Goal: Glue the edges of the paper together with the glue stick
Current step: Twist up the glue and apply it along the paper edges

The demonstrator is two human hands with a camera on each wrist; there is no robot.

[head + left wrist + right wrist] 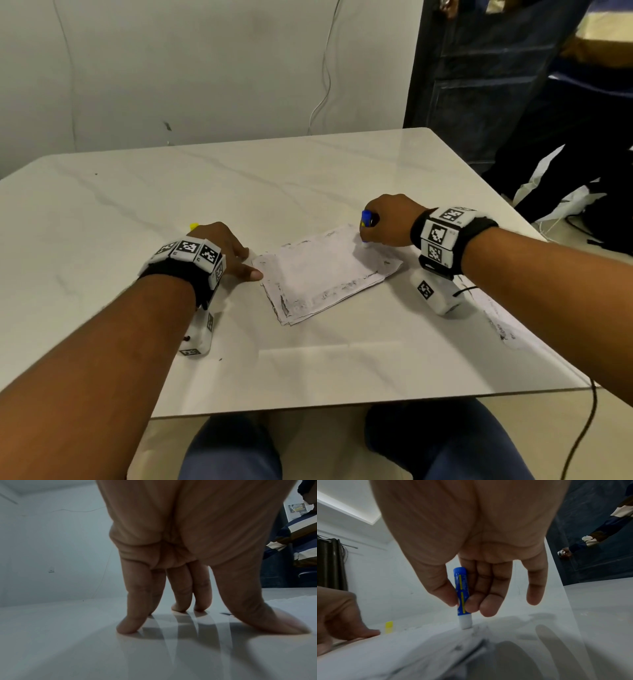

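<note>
A small stack of white paper (322,270) with smudged edges lies in the middle of the marble table (171,192). My right hand (387,219) pinches a blue glue stick (462,595) between thumb and fingers, held upright, its white tip pressing on the paper's far right corner (471,630). The glue stick (366,219) shows blue beside the knuckles in the head view. My left hand (226,253) rests on straight fingertips (128,627) at the paper's left edge, the thumb (251,274) touching the near left corner.
A yellow cap (194,226) stands on the table just beyond my left hand, also visible as the yellow cap (389,627) in the right wrist view. Another sheet (496,318) lies under my right forearm. A person (565,102) stands by the dark door at right.
</note>
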